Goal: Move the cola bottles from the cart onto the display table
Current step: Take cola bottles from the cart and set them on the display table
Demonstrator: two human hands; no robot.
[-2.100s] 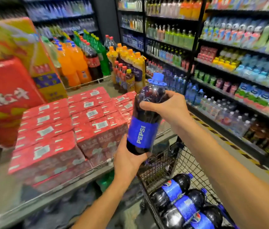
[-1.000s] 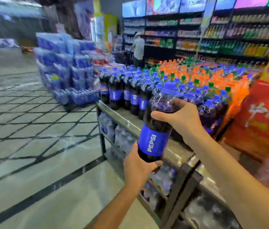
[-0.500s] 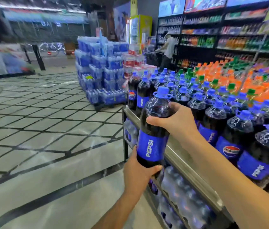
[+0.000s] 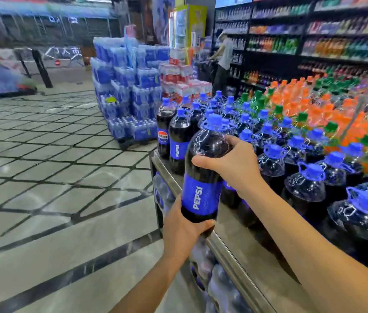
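Your left hand (image 4: 185, 224) cups the base of the cola bottle (image 4: 203, 177), fingers curled under it. Your right hand (image 4: 235, 168) wraps its rounded shoulder. The bottle is smooth dark plastic with a blue label and cap. It is near upright, over the display table (image 4: 230, 251) at its brushed-metal front rim. Further back on the table: stocked cola bottles (image 4: 305, 186), then orange bottles (image 4: 314, 109). Beyond the table: shrink-wrapped water packs (image 4: 128, 86).
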